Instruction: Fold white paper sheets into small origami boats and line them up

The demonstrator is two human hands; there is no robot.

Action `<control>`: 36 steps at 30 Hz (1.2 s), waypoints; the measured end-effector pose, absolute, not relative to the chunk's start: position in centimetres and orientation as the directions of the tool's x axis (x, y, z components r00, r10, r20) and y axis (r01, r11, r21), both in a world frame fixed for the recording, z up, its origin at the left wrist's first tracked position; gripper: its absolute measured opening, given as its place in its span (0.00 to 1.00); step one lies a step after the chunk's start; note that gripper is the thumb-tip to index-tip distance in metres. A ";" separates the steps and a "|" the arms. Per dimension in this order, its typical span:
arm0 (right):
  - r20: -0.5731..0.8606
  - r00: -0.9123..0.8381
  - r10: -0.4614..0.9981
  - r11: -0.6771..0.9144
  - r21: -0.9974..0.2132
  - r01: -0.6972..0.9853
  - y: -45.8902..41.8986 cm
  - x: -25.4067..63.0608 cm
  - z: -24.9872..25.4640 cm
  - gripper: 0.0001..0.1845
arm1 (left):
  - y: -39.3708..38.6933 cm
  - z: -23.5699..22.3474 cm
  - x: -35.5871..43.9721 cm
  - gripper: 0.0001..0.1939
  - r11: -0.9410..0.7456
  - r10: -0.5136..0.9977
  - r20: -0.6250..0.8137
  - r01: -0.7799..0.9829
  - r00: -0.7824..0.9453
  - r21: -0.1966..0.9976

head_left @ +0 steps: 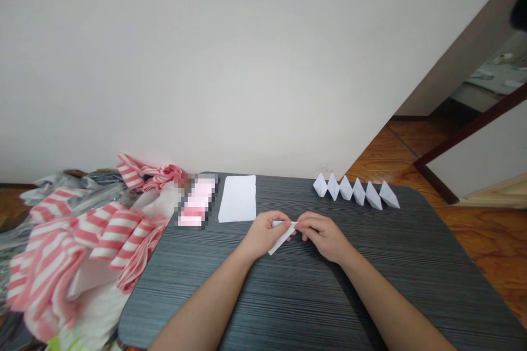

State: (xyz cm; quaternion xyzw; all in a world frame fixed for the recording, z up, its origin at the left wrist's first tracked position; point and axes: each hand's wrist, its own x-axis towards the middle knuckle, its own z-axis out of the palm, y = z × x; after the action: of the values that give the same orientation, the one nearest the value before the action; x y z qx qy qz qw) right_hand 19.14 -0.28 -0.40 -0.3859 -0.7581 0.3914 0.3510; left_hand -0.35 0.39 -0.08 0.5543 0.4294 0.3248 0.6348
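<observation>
Pale wall (230, 65) fills the upper part of the frame, and below it we see a dark, streaked counter (296, 301) spreading across the lower middle. Brown wood floor (379, 148) shows along the right of the frame.

Near the centre, just below the middle of the frame, we hold a small folded paper (280, 240) above the counter. Our left hand (263, 234) has its fingers nearly closed, the thumb lying over the paper and pressing it from above. Our right hand (325, 234) brings its fingers together in a pinch at the paper's right tip. One narrow white flap slants down and left from under the left thumb; the rest is partly hidden by our fingers.

Left of centre, beyond our left hand, white sheets (237, 199) lie flat. Just left of them we see a dark-edged slab (197, 202), its face too pixelated to read. Right of centre, near the counter's far edge, six pointed paper shapes (346, 188) form a row, close side by side. Striped red-and-white cloth (117, 230) lies heaped at the lower left, beside the counter.
</observation>
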 end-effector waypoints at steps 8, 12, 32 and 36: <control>0.243 -0.502 0.830 0.448 -0.827 0.340 -0.3 19.1 -0.2 0.12 | 0.4 -0.3 0.0 0.16 0.125 0.900 -0.152 0.092 0.409 0.988; 0.214 -0.518 0.828 0.421 -0.848 0.322 -0.5 19.3 -0.5 0.12 | 0.3 -0.5 0.0 0.16 0.118 0.907 -0.147 0.096 0.395 0.988; 0.151 -0.404 0.902 0.361 -0.777 0.516 -0.3 18.5 -0.5 0.10 | 0.2 0.3 -0.1 0.14 -0.003 0.905 -0.107 0.259 0.412 0.966; 0.177 -0.414 0.893 0.393 -0.754 0.527 -0.2 18.6 -0.5 0.10 | 0.3 0.4 -0.2 0.15 -0.050 0.911 -0.077 0.292 0.405 0.955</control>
State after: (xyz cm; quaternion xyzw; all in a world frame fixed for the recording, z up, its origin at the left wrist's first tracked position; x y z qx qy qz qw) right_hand 18.58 -0.25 -0.46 -0.4544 -0.7810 0.3114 0.2942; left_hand -0.17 0.27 0.41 0.6598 0.4560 0.2992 0.5169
